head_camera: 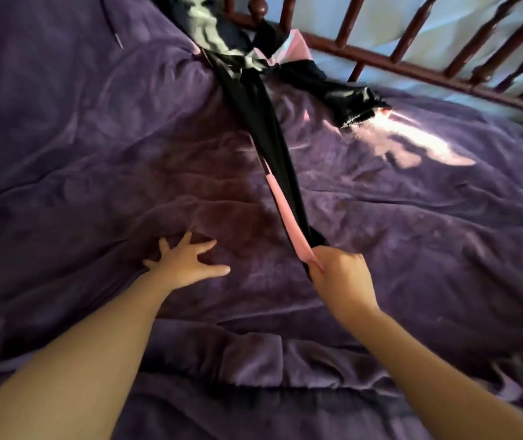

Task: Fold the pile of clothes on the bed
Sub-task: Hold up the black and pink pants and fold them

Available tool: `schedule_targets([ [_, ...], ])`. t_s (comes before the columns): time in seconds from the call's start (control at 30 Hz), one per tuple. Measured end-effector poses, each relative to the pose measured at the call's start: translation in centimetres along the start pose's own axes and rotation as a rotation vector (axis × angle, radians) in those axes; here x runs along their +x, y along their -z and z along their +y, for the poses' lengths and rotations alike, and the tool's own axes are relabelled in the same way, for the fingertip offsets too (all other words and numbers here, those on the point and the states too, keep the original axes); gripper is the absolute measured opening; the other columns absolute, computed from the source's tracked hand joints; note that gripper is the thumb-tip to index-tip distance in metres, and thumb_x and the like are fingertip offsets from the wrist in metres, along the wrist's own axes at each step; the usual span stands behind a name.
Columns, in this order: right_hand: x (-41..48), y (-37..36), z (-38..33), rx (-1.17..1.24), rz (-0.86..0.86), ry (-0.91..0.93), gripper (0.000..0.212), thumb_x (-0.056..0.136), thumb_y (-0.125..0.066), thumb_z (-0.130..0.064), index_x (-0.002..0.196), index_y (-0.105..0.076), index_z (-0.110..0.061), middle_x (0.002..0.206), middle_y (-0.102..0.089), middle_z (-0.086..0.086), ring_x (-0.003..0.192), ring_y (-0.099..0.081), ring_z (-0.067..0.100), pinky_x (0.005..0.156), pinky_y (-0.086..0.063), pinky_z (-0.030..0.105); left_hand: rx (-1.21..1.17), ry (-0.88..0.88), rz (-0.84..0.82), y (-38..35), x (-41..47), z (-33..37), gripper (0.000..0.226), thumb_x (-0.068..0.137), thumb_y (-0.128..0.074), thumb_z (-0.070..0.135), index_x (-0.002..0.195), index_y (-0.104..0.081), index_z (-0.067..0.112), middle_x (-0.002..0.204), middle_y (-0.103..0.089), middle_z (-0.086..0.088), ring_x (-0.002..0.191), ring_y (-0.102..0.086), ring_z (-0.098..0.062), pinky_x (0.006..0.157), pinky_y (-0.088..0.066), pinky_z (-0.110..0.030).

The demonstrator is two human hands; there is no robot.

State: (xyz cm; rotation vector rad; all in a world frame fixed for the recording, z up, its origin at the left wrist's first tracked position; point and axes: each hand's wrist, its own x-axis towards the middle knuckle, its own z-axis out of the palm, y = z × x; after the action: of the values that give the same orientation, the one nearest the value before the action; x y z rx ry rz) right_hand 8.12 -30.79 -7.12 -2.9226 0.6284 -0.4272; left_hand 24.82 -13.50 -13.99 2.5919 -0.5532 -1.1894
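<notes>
Gripping the near end of a black garment [263, 122] by its pink band [288, 217], the right hand [341, 274] has its fingers curled tight round the cloth. From there the garment runs taut across the bed to the pile of clothes [222, 30] heaped at the far edge, against the dark wooden rail [412, 63]. Another dark piece [345, 93] lies just right of the pile. Off to the side, the left hand [187, 262] rests flat, fingers spread, on the wrinkled purple blanket [79, 154], holding nothing. Sunlight falls in a patch on the blanket's right side.
</notes>
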Motion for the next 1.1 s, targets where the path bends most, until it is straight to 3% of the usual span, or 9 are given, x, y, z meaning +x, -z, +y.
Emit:
schedule_targets([
  [0.13, -6.3, 4.6, -3.1, 0.127, -0.002, 0.062, 0.018, 0.064, -0.045, -0.017, 0.047, -0.050, -0.016, 0.042, -0.049, 0.001, 0.037, -0.049, 0.020, 0.045, -0.024, 0.028, -0.505, -0.085, 0.147, -1.0, -4.3, 2.1, 0.072, 0.076, -0.045, 0.071, 0.132, -0.052, 0.027, 0.149, -0.035, 0.001, 0.142, -0.020, -0.024, 0.117, -0.010, -0.044],
  [0.27, -12.8, 6.0, -7.1, 0.185, -0.074, 0.101, 0.017, 0.062, -0.043, -0.022, 0.048, -0.052, -0.019, 0.042, -0.048, -0.005, 0.039, -0.048, 0.016, 0.045, -0.023, 0.028, -1.209, -0.045, 0.141, -1.6, -11.2, 7.6, 0.025, 0.094, -0.052, 0.034, 0.106, -0.061, 0.015, 0.114, -0.060, -0.006, 0.112, -0.053, -0.018, 0.099, -0.040, -0.030],
  [0.37, -17.1, 7.2, -8.9, 0.246, -0.072, 0.114, 0.005, 0.058, -0.047, -0.027, 0.061, -0.046, -0.024, 0.042, -0.047, -0.008, 0.045, -0.042, 0.007, 0.050, -0.022, 0.025, -1.205, -0.022, 0.288, -1.8, -15.5, 8.9, 0.003, 0.090, -0.057, 0.010, 0.087, -0.056, 0.008, 0.079, -0.055, -0.005, 0.084, -0.052, -0.022, 0.058, -0.040, -0.008],
  [0.43, -18.9, 8.2, -10.0, 0.180, -0.105, 0.129, 0.007, 0.054, -0.051, -0.032, 0.053, -0.051, -0.025, 0.040, -0.047, -0.010, 0.044, -0.041, 0.004, 0.054, -0.020, 0.023, -1.125, -0.009, 0.370, -2.4, -17.4, 7.9, 0.025, 0.087, -0.052, -0.005, 0.067, -0.049, 0.011, 0.065, -0.048, -0.005, 0.071, -0.046, -0.021, 0.042, -0.033, -0.008],
  [0.63, -22.0, 12.7, -13.2, 0.136, -0.362, 0.023, 0.023, 0.055, -0.049, -0.045, 0.046, -0.057, -0.024, 0.043, -0.053, -0.012, 0.041, -0.050, 0.002, 0.053, -0.024, 0.021, -0.940, 0.027, 0.444, -3.0, -23.8, 1.4, 0.013, 0.082, -0.052, -0.010, 0.082, -0.060, 0.000, 0.067, -0.053, -0.009, 0.073, -0.049, -0.023, 0.062, -0.035, -0.028],
  [0.7, -23.2, 14.5, -14.5, 0.335, -0.452, -0.051, 0.044, 0.061, -0.044, -0.056, 0.082, -0.072, -0.029, 0.074, -0.070, -0.012, 0.069, -0.065, 0.007, 0.065, -0.040, 0.020, -0.903, 0.033, 0.454, -3.0, -27.4, -1.1, 0.017, 0.082, -0.052, -0.008, 0.091, -0.065, -0.002, 0.079, -0.061, -0.013, 0.081, -0.057, -0.030, 0.069, -0.039, -0.031],
  [0.8, -23.5, 16.2, -15.4, 0.442, -0.613, -0.213, 0.089, 0.062, -0.038, -0.082, 0.127, -0.056, -0.025, 0.117, -0.065, -0.004, 0.106, -0.060, 0.014, 0.094, -0.042, 0.027, -0.822, 0.004, 0.454, -3.8, -30.0, -4.0, 0.023, 0.082, -0.053, -0.007, 0.100, -0.067, -0.002, 0.093, -0.066, -0.018, 0.090, -0.060, -0.033, 0.078, -0.045, -0.035],
  [0.93, -24.1, 19.5, -18.6, 0.393, -0.589, -0.268, 0.040, 0.094, -0.049, -0.037, 0.128, -0.054, -0.017, 0.124, -0.061, 0.003, 0.113, -0.056, 0.020, 0.092, -0.040, 0.026, -0.801, -0.049, 0.427, -4.3, -36.5, -7.2, 0.020, 0.084, -0.053, -0.009, 0.095, -0.065, 0.003, 0.088, -0.064, -0.015, 0.083, -0.055, -0.023, 0.074, -0.041, -0.030],
  [1.1, -25.9, 19.5, -23.1, 0.599, -0.616, -0.490, 0.031, 0.095, -0.048, -0.035, 0.100, -0.062, -0.008, 0.100, -0.063, 0.012, 0.097, -0.059, 0.023, 0.078, -0.039, 0.030, -0.662, -0.197, 0.210, -4.0, -45.4, -12.5, 0.017, 0.082, -0.057, -0.009, 0.087, -0.067, 0.004, 0.077, -0.060, -0.004, 0.075, -0.051, -0.014, 0.068, -0.044, -0.024],
])
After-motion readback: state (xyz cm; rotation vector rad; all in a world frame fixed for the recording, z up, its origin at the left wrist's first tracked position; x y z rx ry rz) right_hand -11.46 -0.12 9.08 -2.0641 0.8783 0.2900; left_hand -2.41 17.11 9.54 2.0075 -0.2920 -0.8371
